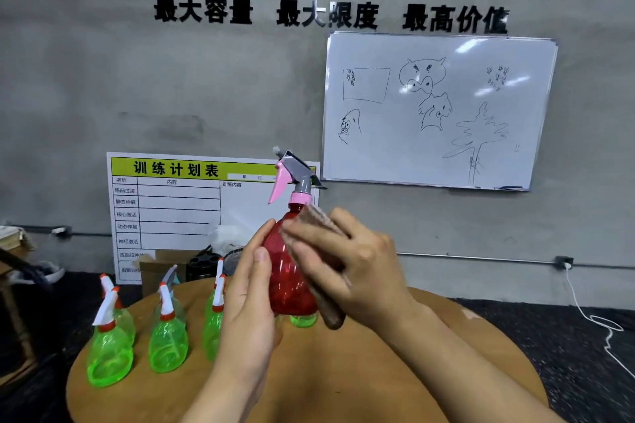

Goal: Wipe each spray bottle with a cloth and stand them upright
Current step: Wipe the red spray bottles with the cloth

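A red spray bottle with a pink trigger and grey nozzle is held upright above the round wooden table. My left hand grips its left side, thumb up along the body. My right hand presses a brown cloth against the bottle's right side and shoulder; the cloth hangs down past the bottle's base. Several green spray bottles stand upright on the table's left part, among them one at the front left and one beside it. Another green bottle is mostly hidden behind the red one.
A cardboard box and a black object sit behind the table. A training chart and a whiteboard lean on the grey wall. A white cable runs over the dark floor at right. Clutter stands at far left.
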Demonstrator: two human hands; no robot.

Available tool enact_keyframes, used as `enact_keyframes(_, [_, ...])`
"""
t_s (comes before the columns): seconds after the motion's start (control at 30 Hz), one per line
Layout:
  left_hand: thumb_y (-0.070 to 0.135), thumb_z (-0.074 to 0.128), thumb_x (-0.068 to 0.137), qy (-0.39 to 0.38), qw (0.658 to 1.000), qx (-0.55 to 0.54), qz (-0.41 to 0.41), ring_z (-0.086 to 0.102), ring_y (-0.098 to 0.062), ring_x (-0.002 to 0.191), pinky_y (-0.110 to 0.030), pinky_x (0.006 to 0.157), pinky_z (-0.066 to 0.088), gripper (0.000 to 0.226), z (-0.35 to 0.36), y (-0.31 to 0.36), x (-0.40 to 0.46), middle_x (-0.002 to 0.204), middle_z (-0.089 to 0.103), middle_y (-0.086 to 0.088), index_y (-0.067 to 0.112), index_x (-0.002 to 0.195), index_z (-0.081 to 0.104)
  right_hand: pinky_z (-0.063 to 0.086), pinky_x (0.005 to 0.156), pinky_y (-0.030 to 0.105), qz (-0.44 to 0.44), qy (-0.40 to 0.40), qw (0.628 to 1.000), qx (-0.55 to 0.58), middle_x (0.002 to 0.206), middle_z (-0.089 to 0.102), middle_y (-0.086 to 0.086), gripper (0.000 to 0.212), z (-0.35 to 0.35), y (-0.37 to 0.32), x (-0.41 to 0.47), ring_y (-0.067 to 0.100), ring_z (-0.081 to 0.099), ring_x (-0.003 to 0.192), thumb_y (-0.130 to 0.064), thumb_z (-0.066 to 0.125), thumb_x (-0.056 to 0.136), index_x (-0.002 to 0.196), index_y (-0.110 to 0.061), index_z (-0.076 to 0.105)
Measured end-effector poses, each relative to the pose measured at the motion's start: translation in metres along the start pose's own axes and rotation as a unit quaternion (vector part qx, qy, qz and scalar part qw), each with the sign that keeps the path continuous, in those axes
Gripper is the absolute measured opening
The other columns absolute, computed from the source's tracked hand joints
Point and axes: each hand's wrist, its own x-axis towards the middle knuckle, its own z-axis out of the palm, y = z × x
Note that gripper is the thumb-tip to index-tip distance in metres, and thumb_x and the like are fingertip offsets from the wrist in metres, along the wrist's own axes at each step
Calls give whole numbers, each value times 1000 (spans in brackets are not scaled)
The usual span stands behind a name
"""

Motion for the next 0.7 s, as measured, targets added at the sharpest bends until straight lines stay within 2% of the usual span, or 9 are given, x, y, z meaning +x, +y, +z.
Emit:
enact_keyframes(0.07, [46, 48, 96, -2, 1000, 10, 0, 65, -4, 128, -48, 117, 45, 43, 2, -1, -2, 132, 72, 19, 38, 133, 68, 53, 61, 35, 72, 11, 997, 19, 86, 48, -13, 30, 2, 5, 10, 8, 57, 71, -50, 57, 99, 120, -41, 76])
enact_keyframes(0.13, [52, 50, 93, -8, 1000, 16, -7, 63, -6, 131, -51, 116, 46, 42, 1, -2, -3, 134, 70, 21, 47, 131, 69, 54, 65, 37, 108, 14, 993, 34, 85, 53, -12, 31, 4, 9, 17, 5, 58, 74, -52, 56, 98, 118, -41, 77])
enact_keyframes(0.2, [56, 50, 92, -13, 1000, 17, -10, 63, -7, 131, -51, 115, 48, 41, 1, -2, -3, 135, 69, 22, 53, 130, 68, 55, 68, 39, 117, 17, 992, 50, 86, 55, -11, 31, 7, 10, 18, 6, 60, 76, -51, 56, 97, 117, -41, 77])
enact_keyframes(0.37, [47, 49, 93, -16, 1000, -7, 1, 67, 2, 120, -38, 105, 54, 40, 4, 4, 1, 124, 72, 28, 45, 128, 68, 55, 68, 38, 112, 39, 989, 85, 86, 58, -10, 29, 8, 8, 17, 11, 63, 79, -49, 59, 98, 118, -39, 77])
enact_keyframes(0.5, [49, 50, 92, -8, 1000, -2, -1, 68, 1, 119, -34, 100, 58, 37, 6, 6, 4, 123, 72, 28, 50, 124, 70, 55, 68, 38, 113, 40, 989, 83, 86, 57, -11, 28, 6, 7, 21, 10, 63, 79, -48, 60, 97, 118, -39, 77])
enact_keyframes(0.7, [52, 50, 93, -12, 1000, -5, -12, 68, -9, 124, -49, 110, 52, 44, 7, 10, 3, 131, 72, 18, 45, 134, 66, 55, 66, 38, 118, 50, 988, 85, 86, 56, -12, 27, 5, 4, 21, 9, 62, 77, -45, 61, 98, 118, -37, 77])
